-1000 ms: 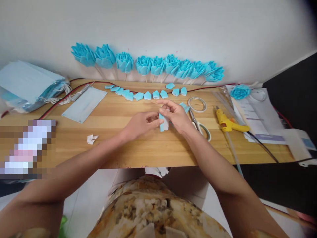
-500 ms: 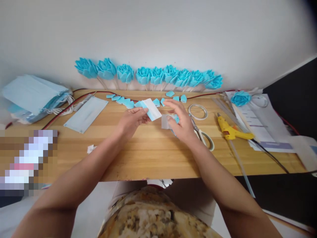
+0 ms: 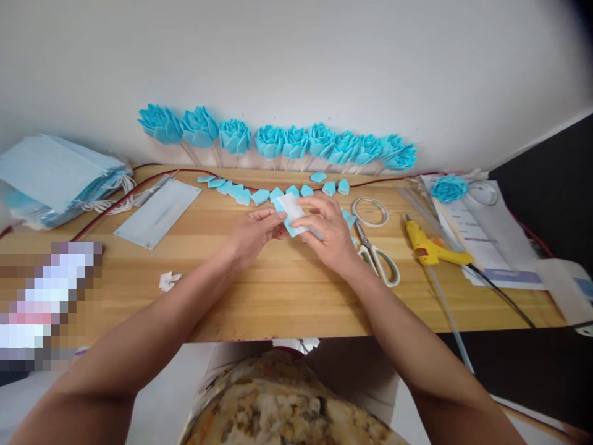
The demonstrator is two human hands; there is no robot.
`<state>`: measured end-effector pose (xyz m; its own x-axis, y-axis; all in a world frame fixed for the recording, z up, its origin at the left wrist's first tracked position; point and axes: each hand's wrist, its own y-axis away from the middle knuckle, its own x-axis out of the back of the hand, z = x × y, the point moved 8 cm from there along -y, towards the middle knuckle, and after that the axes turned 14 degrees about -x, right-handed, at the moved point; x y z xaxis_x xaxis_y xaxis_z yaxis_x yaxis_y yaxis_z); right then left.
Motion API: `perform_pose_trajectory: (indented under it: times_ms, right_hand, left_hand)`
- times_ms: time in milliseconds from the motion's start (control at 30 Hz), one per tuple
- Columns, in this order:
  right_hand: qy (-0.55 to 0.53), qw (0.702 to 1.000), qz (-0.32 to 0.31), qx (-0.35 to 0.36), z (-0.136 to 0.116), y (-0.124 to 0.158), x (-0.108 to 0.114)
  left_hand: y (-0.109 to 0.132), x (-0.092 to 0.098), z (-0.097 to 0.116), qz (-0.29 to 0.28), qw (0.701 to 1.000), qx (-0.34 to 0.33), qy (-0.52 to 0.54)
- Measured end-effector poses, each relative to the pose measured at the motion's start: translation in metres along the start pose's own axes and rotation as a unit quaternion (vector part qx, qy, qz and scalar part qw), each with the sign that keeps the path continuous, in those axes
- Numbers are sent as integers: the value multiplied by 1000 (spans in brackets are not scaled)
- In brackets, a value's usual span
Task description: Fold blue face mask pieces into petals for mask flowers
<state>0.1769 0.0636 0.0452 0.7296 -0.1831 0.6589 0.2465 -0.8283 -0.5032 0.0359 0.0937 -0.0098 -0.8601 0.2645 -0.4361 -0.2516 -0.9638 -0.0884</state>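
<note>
Over the middle of the table, my left hand (image 3: 262, 233) pinches the left side of a small blue piece of fabric (image 3: 294, 230) with a white layer (image 3: 291, 207) lying over part of it. On its right side rest the bent fingers of my right hand (image 3: 327, 232), which grip that edge. My right palm and fingers partly hide blue scraps (image 3: 348, 218) on the table. Scissors (image 3: 377, 256) with white handles lie by my right wrist. Behind my hands runs a row of cut blue petals (image 3: 260, 197).
Several blue fabric flowers (image 3: 234, 137) on sticks lean on the wall. At left are a stack of face masks (image 3: 50, 173), a flat mask (image 3: 158, 213) and white scraps (image 3: 169, 281). A tape roll (image 3: 369, 212), a yellow glue gun (image 3: 428, 244) and papers (image 3: 491, 241) lie at right.
My right hand has moved left and its fingers now meet the fabric piece. The piece has tilted and shifted slightly right and down. The view has moved slightly.
</note>
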Motion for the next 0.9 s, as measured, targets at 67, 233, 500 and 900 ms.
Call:
perform_pose_trajectory:
  times_ms: [67,233,500,900]
  right_hand:
    - [-14,1000,5,4,0,1,1]
    - [-31,999,-6,-30,5,0,-1]
    - [-115,988,2,-107,14,0,-3]
    - [-333,879,-51,-338,47,6,-26]
  left_hand:
    - [0,0,-2,6,1000,2,9]
    - [-1,1,-3,14,1000,-10,7]
    - [-1,8,1,54,995,-68,-52]
    - [-1,8,8,57,983,-103,-142]
